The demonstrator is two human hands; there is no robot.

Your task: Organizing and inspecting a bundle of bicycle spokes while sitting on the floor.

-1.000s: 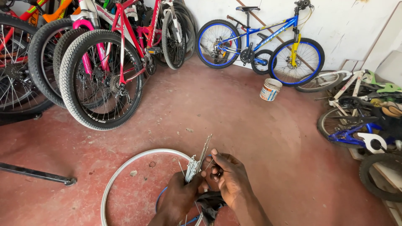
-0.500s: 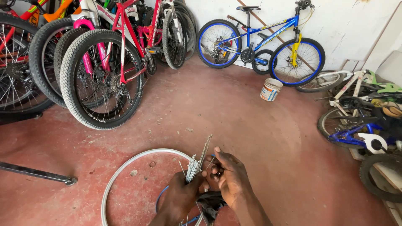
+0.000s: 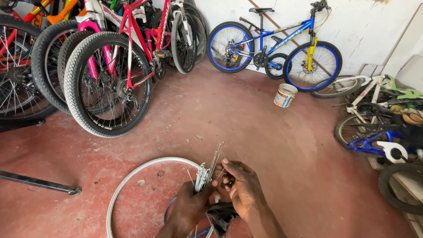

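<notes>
Bottom centre, sorting: left hand (image 3: 187, 210) clamped around a bundle of spokes (image 3: 207, 172), right hand (image 3: 240, 189) pinching one free, above the bare rim (image 3: 132, 178) on the floor; next calls for clean separation.

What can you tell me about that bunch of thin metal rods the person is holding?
The bundle of spokes is a clutch of thin, straight, silvery metal wires, shiny as if new. The left hand grips it low down, so it stands nearly upright, leaning a little right. Most end at about one height; a few longer ones stick out above. The right hand touches it from the side with its fingertips. It is held above a bare silver wheel rim lying on the red floor.
</notes>
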